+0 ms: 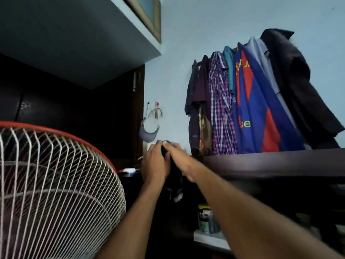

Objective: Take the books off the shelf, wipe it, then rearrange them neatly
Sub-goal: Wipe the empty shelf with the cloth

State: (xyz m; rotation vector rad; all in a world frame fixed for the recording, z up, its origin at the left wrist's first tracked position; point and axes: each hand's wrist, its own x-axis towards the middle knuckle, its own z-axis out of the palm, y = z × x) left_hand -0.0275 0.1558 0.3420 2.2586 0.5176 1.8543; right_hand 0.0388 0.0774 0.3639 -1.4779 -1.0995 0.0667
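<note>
Both my arms reach forward at the middle of the view. My left hand (155, 163) and my right hand (177, 156) are close together and both grip a dark cloth (175, 182) that hangs down between them. The cloth is blurred, so its shape is unclear. To the right, a dark wooden shelf top (270, 161) runs off toward the right edge at about hand height. No books show in this view. The space under the shelf top is dark and blurred.
A standing fan with a white grille and red rim (56, 184) fills the lower left. Several shirts and a dark jacket (261, 101) hang on the wall above the shelf. A grey cap (149, 131) hangs by a dark cupboard. Jars (207, 219) stand low at centre right.
</note>
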